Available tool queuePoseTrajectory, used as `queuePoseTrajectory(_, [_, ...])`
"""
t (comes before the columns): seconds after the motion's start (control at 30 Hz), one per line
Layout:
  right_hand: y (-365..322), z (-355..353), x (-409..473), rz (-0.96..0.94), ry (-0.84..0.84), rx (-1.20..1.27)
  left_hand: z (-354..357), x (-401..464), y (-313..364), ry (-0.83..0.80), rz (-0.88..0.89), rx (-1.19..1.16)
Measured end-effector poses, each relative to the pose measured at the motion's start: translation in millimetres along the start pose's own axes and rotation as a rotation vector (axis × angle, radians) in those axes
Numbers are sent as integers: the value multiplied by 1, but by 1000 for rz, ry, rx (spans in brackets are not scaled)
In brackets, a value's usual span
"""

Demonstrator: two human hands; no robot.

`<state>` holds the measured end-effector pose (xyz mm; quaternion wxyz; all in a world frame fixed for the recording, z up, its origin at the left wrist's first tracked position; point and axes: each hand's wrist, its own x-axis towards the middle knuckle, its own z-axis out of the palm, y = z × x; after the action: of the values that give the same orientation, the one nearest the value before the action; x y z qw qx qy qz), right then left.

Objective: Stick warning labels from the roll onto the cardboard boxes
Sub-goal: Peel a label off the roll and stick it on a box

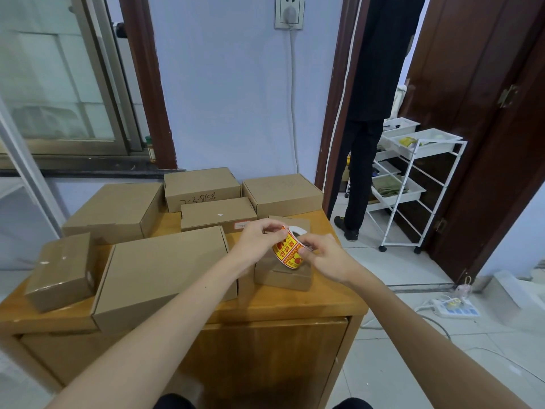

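Both hands hold a roll of red and yellow warning labels over the right side of a wooden cabinet top. My left hand pinches the top edge of a label at the roll. My right hand grips the roll from the right and below. White backing strip curls up behind the roll. Directly under the roll sits a small cardboard box. A large flat box lies to its left, under my left forearm.
Several more cardboard boxes stand on the cabinet: a taped one at the left edge and others toward the wall. A person in black stands in the doorway beside a white wheeled rack. A power strip lies on the floor.
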<state>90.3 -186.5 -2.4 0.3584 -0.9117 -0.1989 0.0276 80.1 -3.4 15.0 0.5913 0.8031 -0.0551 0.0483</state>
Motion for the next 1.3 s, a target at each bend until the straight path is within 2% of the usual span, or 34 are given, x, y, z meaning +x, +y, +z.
queuePoseTrajectory(0.27, [1, 1, 2, 11, 12, 51, 3, 0, 1, 115, 76, 120])
queuePoseTrajectory(0.77, [-10, -6, -5, -3, -1, 122, 3, -1, 0, 140, 130, 187])
queuePoseTrajectory(0.93, [-16, -6, -7, 17, -13, 221, 4, 0, -3, 209, 189, 262])
queuePoseTrajectory(1.3, [-16, -9, -9, 103, 22, 339, 2, -2, -6, 64, 173, 205])
